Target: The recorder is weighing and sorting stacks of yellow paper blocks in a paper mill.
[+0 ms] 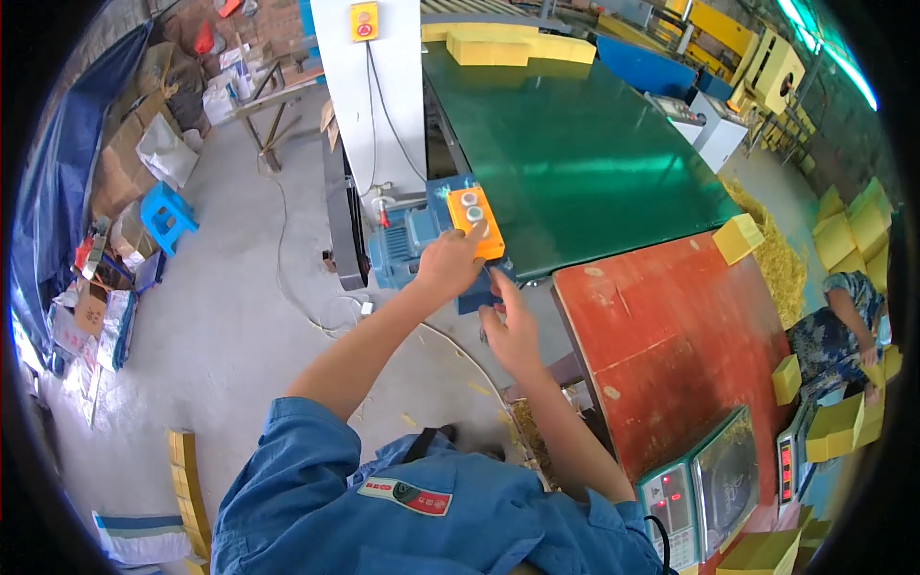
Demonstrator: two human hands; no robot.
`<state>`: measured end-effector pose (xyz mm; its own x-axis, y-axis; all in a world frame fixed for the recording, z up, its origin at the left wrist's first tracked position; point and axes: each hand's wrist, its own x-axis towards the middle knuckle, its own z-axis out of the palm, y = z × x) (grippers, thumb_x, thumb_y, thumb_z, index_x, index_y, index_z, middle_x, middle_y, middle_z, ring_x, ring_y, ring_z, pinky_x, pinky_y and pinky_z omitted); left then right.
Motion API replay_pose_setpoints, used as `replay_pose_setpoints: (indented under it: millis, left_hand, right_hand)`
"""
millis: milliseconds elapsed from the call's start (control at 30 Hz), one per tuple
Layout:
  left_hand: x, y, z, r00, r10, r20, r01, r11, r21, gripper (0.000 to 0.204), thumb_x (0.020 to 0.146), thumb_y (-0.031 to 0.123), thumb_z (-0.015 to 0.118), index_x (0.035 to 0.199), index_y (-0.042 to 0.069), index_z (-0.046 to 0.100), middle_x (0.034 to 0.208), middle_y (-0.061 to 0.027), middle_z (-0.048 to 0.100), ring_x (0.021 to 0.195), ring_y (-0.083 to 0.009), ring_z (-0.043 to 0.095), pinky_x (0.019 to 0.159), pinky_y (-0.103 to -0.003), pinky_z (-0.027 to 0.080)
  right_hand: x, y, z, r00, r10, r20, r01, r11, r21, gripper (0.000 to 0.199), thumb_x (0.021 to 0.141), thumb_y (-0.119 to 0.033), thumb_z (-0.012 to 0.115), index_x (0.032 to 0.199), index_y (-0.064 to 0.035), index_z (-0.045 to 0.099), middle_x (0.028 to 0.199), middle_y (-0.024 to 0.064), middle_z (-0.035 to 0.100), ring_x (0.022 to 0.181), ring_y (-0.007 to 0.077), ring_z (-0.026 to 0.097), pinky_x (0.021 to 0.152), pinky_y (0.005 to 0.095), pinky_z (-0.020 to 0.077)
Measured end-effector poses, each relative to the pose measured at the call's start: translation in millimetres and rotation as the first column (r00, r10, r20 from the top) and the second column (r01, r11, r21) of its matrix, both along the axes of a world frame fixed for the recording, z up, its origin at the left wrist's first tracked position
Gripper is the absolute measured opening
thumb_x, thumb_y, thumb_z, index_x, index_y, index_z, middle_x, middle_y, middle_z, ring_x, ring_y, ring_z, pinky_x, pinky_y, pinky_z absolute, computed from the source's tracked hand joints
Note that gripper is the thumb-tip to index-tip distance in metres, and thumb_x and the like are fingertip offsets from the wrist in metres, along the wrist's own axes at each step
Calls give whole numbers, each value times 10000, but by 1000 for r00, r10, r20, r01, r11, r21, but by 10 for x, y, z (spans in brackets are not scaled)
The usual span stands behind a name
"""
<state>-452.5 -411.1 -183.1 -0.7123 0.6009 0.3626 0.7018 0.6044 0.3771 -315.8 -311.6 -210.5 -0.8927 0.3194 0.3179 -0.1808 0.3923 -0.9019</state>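
Note:
An orange control box [491, 241] with several round buttons sits on a blue plate at the near left corner of the green conveyor belt [594, 163]. My left hand [448, 264] reaches to its left side, the index finger stretched out onto the lower buttons. Whether a button is pushed in, I cannot make out. Just below the box's near end is my right hand [516, 337], its index finger pointing up and the thumb apart from it. I see nothing held in either hand. A blue motor [398, 247] lies left of the box.
A red-brown table [671, 331] adjoins the belt, bearing a scale [700, 489] and a yellow block [738, 239]. Yellow blocks [489, 48] line the belt's far end. A co-worker [834, 331] handles yellow blocks at right. A cable [283, 240] crosses the floor near a blue stool [167, 216].

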Motion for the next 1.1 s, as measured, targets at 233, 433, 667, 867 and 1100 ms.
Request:
replay_pose_setpoints:
  millis: [233,433,667,867,1100]
  left_hand:
    - [-262,100,-128,1000,5,-27,-8,993,-116,478,796,189,671,1238,93,515,897,-157,664,883,-347,648,686,-475,523]
    - [-136,73,-65,997,-15,-80,-9,955,-297,506,845,165,583,1323,47,465,763,-122,682,704,-333,673,570,-443,530]
    - [-51,128,-216,996,13,-85,-36,959,-280,533,851,195,574,1369,122,471,687,-103,671,596,-296,668,501,-435,503]
    - [-121,4,-217,1000,7,10,-4,944,-331,511,871,202,549,1376,216,477,674,-99,674,573,-295,668,490,-433,502]
    - [-228,51,-99,1000,-14,13,17,939,-343,510,860,106,516,1362,191,492,839,-125,690,743,-310,685,600,-452,528]
  right_hand:
    - [-530,198,-76,997,-51,56,47,995,84,564,812,-36,605,1354,-3,453,1176,211,598,1062,332,604,906,410,483]
    - [-621,139,63,1000,-29,6,29,996,81,567,822,-6,602,1367,-10,449,1130,191,625,1029,318,624,882,391,493]
    - [57,310,-259,996,-6,90,12,998,-69,531,869,-23,586,1379,-6,438,1223,175,603,1033,234,638,878,339,508]
    - [1269,490,-67,906,-288,311,297,955,19,515,825,-25,589,1328,16,487,1239,230,576,1103,322,597,903,386,488]
    - [2118,580,-320,814,-574,83,491,758,429,431,811,30,550,1242,35,543,1169,245,591,1067,392,580,948,442,454]
